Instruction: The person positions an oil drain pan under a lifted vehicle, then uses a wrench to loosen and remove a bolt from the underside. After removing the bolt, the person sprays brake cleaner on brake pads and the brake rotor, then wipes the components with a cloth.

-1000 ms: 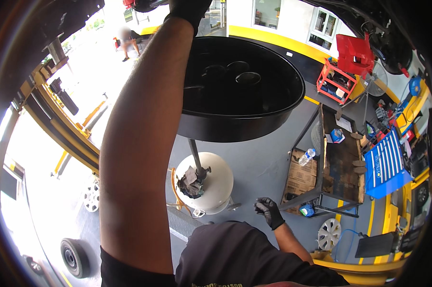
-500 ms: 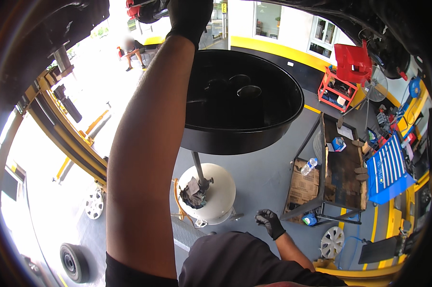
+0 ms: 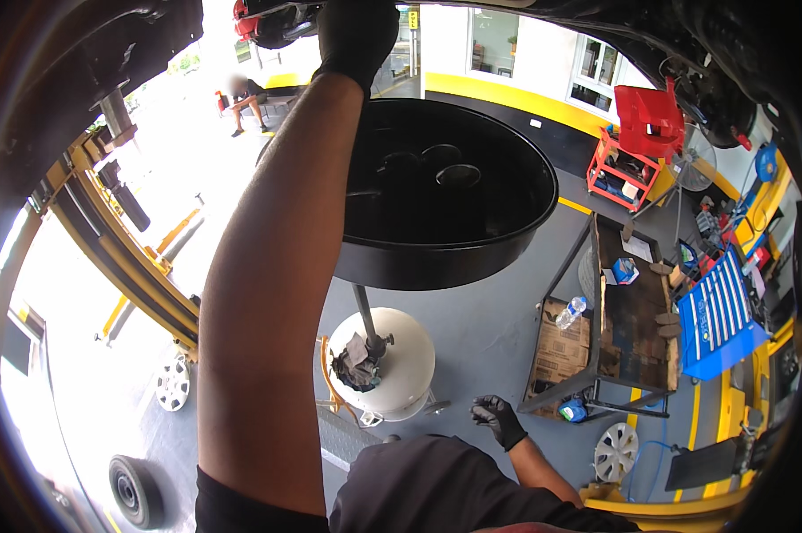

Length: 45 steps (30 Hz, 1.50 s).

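Note:
My left hand (image 3: 357, 35), in a black glove, is raised to the dark underside of a vehicle (image 3: 596, 13) at the top edge; its fingers and anything in them are hidden. Below it, partly behind my forearm, is a round black drain pan (image 3: 445, 258) with dark openings inside, on a pole over a white tank (image 3: 401, 355) with crumpled rags on top. My right hand (image 3: 494, 417), also gloved, hangs low at the right with loosely bent fingers apart and nothing seen in them, near the tank and a metal workbench.
A metal workbench (image 3: 632, 329) holding cardboard and a bottle, a blue tool chest (image 3: 721, 320) and red cart (image 3: 623, 169) stand right. Yellow lift parts (image 3: 152, 275), a loose tire (image 3: 134, 489) and wheel covers (image 3: 616, 451) are around. A person (image 3: 246, 102) sits in the background.
Compared with a second ago, the pan, bench and background sit lower in the picture as the view has shifted. My left hand stays raised; my right hand stays low, fingers similarly bent.

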{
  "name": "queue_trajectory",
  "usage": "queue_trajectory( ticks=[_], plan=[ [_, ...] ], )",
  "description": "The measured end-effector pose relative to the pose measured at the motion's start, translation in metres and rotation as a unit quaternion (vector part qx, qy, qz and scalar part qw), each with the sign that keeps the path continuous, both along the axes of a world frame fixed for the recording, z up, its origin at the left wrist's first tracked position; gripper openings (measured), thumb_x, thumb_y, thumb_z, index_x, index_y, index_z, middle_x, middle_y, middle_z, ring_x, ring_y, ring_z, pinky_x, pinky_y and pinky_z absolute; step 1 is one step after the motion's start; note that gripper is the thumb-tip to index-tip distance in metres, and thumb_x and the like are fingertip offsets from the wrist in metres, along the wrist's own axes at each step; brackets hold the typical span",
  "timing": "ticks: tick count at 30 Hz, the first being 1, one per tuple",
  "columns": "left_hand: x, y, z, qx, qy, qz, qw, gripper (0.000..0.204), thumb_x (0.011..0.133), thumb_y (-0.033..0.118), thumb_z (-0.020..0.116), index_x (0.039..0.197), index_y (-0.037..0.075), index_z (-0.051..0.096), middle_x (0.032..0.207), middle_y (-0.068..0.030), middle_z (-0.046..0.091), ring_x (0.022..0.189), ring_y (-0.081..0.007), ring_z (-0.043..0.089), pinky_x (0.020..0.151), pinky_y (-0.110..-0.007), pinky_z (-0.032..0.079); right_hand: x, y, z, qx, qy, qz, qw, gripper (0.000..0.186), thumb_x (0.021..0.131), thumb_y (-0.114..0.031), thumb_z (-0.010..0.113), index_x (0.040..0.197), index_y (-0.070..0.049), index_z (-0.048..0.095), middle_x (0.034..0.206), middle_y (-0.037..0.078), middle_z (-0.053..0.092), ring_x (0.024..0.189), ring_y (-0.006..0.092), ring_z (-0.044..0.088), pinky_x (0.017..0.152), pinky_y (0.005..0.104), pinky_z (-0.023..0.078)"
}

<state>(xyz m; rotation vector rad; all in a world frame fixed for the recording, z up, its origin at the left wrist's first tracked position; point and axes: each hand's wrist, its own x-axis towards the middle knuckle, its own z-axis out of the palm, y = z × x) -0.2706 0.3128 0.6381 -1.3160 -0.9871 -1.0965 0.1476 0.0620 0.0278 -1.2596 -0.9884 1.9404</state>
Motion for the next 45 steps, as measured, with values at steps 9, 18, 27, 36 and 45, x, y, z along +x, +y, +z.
queue_trajectory(
  ticks=[9,18,27,36,45],
  plan=[
    [0.025,-0.023,-0.002,-0.02,-0.133,-0.162,0.978,0.023,0.098,0.021,0.062,0.11,0.007,0.076,0.101,-0.0266,0.074,0.099,-0.0471,0.071,0.087,-0.061,0.054,0.004,0.0,-0.007,0.022,0.0,0.004,1.0,0.017,0.106,-0.01,0.065,0.122,-0.002,0.066,0.096,0.005,0.074,0.082,0.0116,0.07,0.076,0.0268,0.059],
    [0.006,-0.004,-0.002,-0.034,-0.016,-0.01,0.999,0.025,0.087,0.011,0.064,0.108,0.008,0.076,0.101,-0.0251,0.074,0.099,-0.0475,0.071,0.086,-0.06,0.055,0.005,0.002,-0.016,0.019,-0.008,0.008,1.0,0.017,0.107,-0.01,0.062,0.122,-0.003,0.065,0.096,0.007,0.075,0.083,0.013,0.071,0.076,0.0275,0.059],
    [0.017,-0.016,0.0,-0.058,-0.054,0.044,0.996,0.024,0.098,0.014,0.056,0.11,0.007,0.075,0.101,-0.0236,0.075,0.097,-0.044,0.073,0.082,-0.059,0.056,0.006,0.001,-0.016,0.018,-0.031,0.013,0.999,0.019,0.106,-0.01,0.065,0.124,-0.002,0.066,0.1,0.009,0.077,0.084,0.0127,0.072,0.075,0.027,0.059],
    [0.015,-0.01,0.0,-0.023,-0.018,-0.033,0.999,0.023,0.098,0.013,0.057,0.107,0.009,0.078,0.094,-0.0236,0.075,0.093,-0.0443,0.073,0.079,-0.059,0.057,0.005,0.006,-0.012,0.013,-0.015,0.015,1.0,0.022,0.103,-0.01,0.072,0.122,-0.002,0.066,0.095,0.007,0.075,0.082,0.0115,0.071,0.074,0.0268,0.059],
    [-0.045,-0.086,-0.021,-0.095,0.14,0.034,0.985,0.012,0.093,0.015,0.07,0.103,0.01,0.074,0.097,-0.0151,0.072,0.096,-0.0339,0.07,0.082,-0.047,0.057,-0.002,-0.001,-0.003,0.042,-0.043,0.022,0.998,0.021,0.101,-0.014,0.076,0.117,-0.002,0.069,0.092,0.004,0.074,0.081,0.0115,0.071,0.072,0.0275,0.058]
  ],
)
